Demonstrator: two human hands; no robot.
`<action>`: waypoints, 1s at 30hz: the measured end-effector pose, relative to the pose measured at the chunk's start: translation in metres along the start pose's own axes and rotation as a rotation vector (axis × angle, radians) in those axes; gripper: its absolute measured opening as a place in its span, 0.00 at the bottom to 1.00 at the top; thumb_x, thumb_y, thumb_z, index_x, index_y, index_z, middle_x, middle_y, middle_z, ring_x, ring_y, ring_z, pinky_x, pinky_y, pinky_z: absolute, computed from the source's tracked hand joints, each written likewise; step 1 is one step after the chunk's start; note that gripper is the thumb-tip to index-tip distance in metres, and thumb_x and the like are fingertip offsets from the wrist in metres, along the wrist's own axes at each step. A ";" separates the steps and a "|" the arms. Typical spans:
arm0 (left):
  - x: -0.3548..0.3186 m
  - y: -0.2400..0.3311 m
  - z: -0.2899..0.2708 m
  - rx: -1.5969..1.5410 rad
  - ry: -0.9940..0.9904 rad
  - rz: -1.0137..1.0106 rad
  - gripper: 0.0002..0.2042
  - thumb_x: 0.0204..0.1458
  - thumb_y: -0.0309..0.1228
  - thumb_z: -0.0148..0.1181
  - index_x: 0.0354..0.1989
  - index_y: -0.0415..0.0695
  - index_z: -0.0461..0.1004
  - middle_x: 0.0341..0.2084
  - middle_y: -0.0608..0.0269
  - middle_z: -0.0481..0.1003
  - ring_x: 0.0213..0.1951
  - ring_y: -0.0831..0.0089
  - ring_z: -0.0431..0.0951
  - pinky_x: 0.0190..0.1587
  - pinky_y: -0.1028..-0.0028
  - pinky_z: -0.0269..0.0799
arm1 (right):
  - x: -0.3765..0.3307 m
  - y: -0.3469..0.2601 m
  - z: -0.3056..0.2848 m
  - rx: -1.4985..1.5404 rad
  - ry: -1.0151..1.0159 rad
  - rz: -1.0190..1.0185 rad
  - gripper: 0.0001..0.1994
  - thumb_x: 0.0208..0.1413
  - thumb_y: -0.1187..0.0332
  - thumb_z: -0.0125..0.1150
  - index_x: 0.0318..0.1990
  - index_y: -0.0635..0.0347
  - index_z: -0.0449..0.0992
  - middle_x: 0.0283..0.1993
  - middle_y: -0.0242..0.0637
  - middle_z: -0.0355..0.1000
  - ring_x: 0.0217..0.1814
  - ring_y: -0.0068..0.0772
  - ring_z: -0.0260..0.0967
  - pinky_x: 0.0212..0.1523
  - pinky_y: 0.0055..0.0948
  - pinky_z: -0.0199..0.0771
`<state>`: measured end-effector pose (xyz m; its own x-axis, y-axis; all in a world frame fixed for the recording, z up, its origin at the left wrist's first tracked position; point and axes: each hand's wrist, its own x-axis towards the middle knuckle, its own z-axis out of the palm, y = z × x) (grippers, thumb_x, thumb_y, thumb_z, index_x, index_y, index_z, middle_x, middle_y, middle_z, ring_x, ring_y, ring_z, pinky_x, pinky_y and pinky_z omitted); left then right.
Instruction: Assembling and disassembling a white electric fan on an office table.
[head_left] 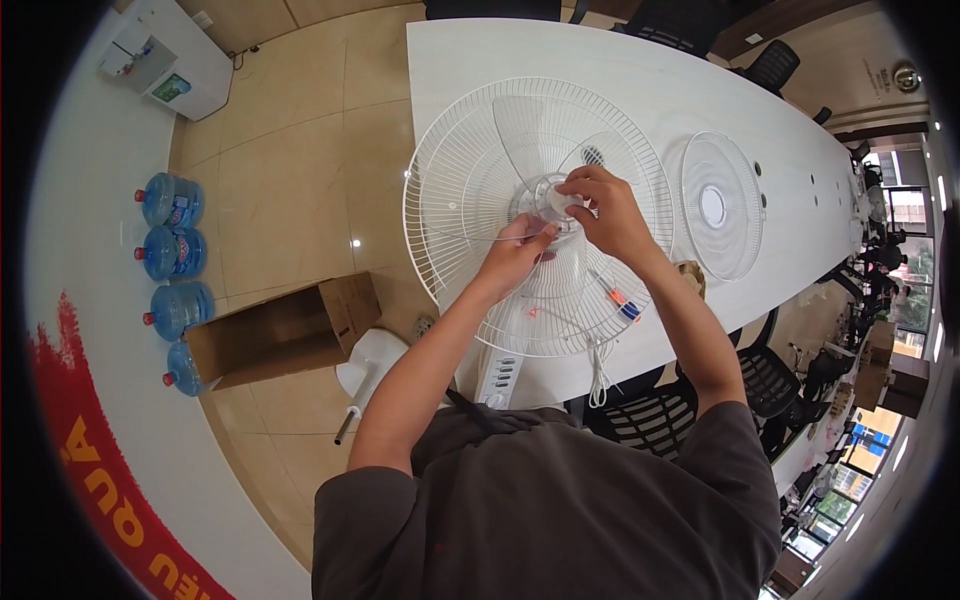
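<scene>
A white wire fan grille (428,262) lies face up near the table's end, with a clear plastic fan blade (520,125) set inside it. At the blade's centre my right hand (608,208) pinches a small round whitish cap (562,202) between thumb and fingers. My left hand (517,258) is closed on the near-left side of the blade's hub, its thumb beside the cap. How the cap sits on the hub is hidden by my fingers. The fan's white base with a row of push buttons (500,375) shows below the grille, near my body.
A second round grille (722,205) lies on the white table (800,180) at right. An orange and blue tool or package (624,304) and a bundled white cord (599,378) are close by. An opened cardboard box (270,335), water bottles (172,254) and a white fan part (372,362) stand at left.
</scene>
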<state>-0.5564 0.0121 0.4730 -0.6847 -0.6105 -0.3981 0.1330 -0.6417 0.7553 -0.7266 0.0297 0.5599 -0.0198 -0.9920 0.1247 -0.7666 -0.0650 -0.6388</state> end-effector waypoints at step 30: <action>0.002 -0.001 -0.004 0.032 -0.027 -0.015 0.15 0.64 0.36 0.54 0.50 0.36 0.68 0.49 0.54 0.73 0.51 0.70 0.74 0.54 0.71 0.75 | 0.003 -0.015 0.002 -0.169 0.156 0.087 0.15 0.46 0.75 0.71 0.42 0.68 0.78 0.46 0.46 0.71 0.38 0.40 0.73 0.37 0.32 0.74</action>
<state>-0.5555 0.0096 0.4692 -0.7058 -0.5876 -0.3957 0.0997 -0.6354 0.7657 -0.7136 0.0275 0.5680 -0.1798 -0.9634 0.1991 -0.8537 0.0522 -0.5181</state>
